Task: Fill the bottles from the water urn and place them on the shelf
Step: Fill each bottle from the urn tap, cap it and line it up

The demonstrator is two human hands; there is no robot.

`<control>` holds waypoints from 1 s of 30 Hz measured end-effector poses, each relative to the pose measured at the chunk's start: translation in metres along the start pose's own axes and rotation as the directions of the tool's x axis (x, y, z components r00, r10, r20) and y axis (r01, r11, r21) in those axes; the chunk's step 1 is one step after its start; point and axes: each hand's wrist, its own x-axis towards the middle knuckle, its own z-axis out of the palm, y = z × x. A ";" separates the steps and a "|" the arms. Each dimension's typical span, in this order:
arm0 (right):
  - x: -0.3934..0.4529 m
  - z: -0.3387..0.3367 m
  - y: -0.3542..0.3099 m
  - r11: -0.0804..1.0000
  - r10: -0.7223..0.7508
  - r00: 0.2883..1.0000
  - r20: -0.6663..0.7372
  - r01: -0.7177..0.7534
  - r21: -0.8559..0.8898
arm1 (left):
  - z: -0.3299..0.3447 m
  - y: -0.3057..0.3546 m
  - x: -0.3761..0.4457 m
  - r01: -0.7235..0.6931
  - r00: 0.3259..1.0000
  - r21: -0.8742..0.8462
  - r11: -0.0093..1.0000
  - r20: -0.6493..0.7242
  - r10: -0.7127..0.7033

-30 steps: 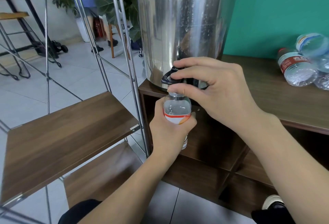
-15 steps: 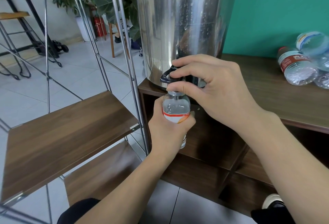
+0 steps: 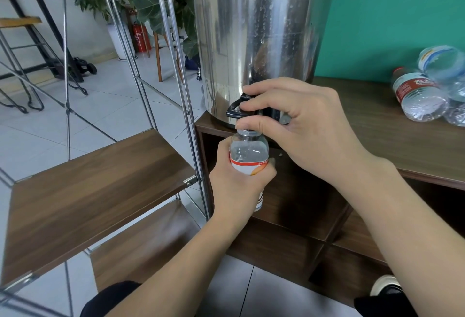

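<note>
A tall steel water urn [image 3: 261, 40] stands on a dark wooden cabinet [image 3: 392, 145]. My left hand [image 3: 236, 186] grips a clear bottle [image 3: 249, 153] with a red and white label, upright, its open neck right under the urn's spout. My right hand [image 3: 302, 128] holds the black tap lever [image 3: 235, 110], fingers over it and thumb below. Water stands high in the bottle, up near its shoulder. The spout itself is hidden behind my right hand.
Several empty plastic bottles [image 3: 422, 92] lie on the cabinet top at the right. A metal-framed shelf unit with brown wooden boards [image 3: 95, 186] stands left of the cabinet, a lower board beneath. Potted plants, a red extinguisher and stools are behind.
Both hands and the bottle stay in place under the tap. The water level in the bottle looks slightly higher.
</note>
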 end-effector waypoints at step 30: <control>0.000 0.000 -0.001 0.999 -0.019 1.000 -0.008 0.019 -0.050 | 0.000 0.000 0.000 0.003 1.000 -0.004 1.000 -0.003 -0.003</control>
